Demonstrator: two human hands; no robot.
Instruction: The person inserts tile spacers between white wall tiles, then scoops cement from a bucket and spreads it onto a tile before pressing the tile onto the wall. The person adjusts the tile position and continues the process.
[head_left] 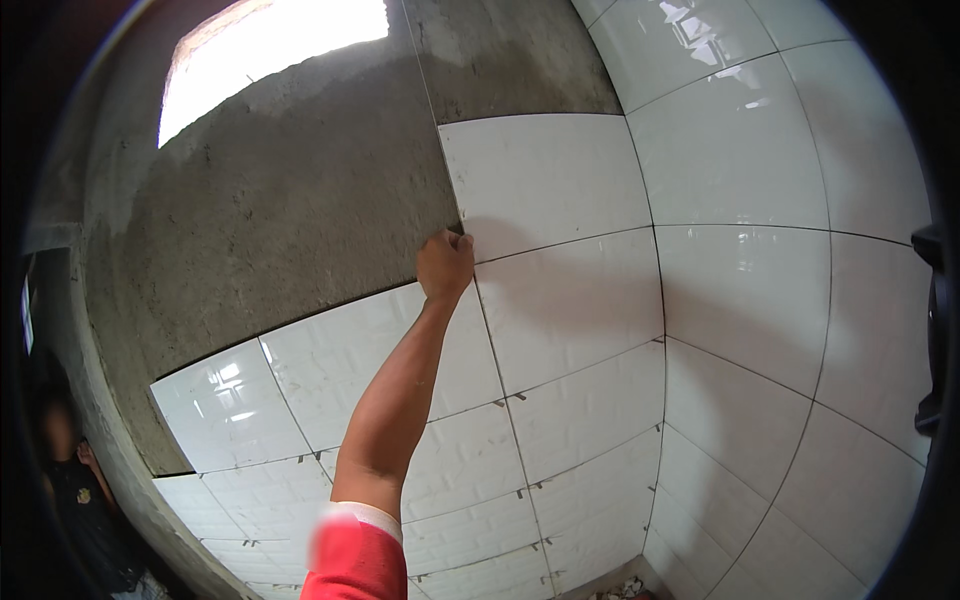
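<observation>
My left hand point(445, 268) reaches up to the wall with its fingers closed in a pinch. It is at the lower left corner of a white glossy wall tile point(545, 185), by the tile's left edge. Whatever sits between the fingertips is too small or hidden to tell. A thin pale line point(421, 60), perhaps a string, runs from the top down along that tile edge to the fingers. Under the hand is the top edge of another white tile point(350, 345); bare grey cement point(290, 220) lies to the left. My right hand is out of view.
Tiles cover the right-hand wall point(740, 160). Small dark pieces point(520, 397) stick out of several joints lower down. A bright opening point(270, 50) is at the upper left. A person in dark clothes point(95, 510) is at the far left. Rubble point(628, 588) lies at the wall's foot.
</observation>
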